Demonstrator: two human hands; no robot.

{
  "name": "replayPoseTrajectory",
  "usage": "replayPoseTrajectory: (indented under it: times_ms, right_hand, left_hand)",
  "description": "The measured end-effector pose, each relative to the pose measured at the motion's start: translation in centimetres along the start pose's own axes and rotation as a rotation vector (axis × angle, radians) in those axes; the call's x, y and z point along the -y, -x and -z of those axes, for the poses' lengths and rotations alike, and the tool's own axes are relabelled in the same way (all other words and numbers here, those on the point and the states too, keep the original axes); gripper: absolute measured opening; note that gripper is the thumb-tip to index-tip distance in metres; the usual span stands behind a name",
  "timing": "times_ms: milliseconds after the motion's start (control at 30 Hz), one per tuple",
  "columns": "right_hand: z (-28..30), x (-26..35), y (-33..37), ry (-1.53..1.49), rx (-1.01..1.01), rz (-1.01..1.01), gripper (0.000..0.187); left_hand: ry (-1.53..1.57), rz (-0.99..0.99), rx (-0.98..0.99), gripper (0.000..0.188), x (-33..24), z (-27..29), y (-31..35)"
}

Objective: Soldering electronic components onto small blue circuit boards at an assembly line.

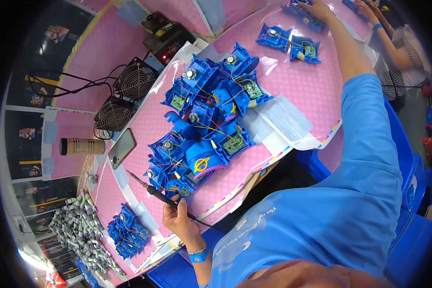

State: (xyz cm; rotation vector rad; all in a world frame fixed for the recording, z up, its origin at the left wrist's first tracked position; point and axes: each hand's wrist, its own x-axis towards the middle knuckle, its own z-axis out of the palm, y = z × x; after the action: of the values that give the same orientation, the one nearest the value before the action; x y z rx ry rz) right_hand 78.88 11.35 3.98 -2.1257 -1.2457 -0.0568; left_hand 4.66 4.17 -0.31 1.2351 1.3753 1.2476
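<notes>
My left hand is closed around the dark handle of a soldering iron, its tip pointing up and left. Just beyond it lies a heap of opened blue plastic housings with round speakers, green circuit boards and thin red and yellow wires. One blue piece in the heap carries a yellow ring emblem. At the far right my right arm stretches out, and my right hand grips another blue housing, partly cut off by the upper edge. Nearer me sits an opened housing pair joined by wires.
Two black fans and a dark box with a red light stand behind the heap. A phone, a brown cup, more blue housings and a pile of grey-white parts lie leftward. Another person's hands work at upper right.
</notes>
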Motion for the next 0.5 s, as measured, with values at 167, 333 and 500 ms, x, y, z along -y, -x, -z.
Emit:
replayPoseTrajectory:
  times_ms: [167, 333, 500]
  right_hand:
    - [-1.5, 1.0, -0.2, 0.288, -0.059, -0.127, 0.070]
    - [-3.1, 5.4, 4.5, 0.199, 0.077, 0.003, 0.050]
    - [-4.6, 10.0, 10.4, 0.369, -0.049, 0.436, 0.044]
  left_hand:
    - [-0.047, 0.001, -0.106, 0.016, -0.3, 1.4, 0.6]
    - [-0.045, 0.017, -0.185, 0.016, -0.8, 1.8, 1.0]
    - [-0.046, 0.022, -0.138, 0.017, -1.5, 2.4, 1.2]
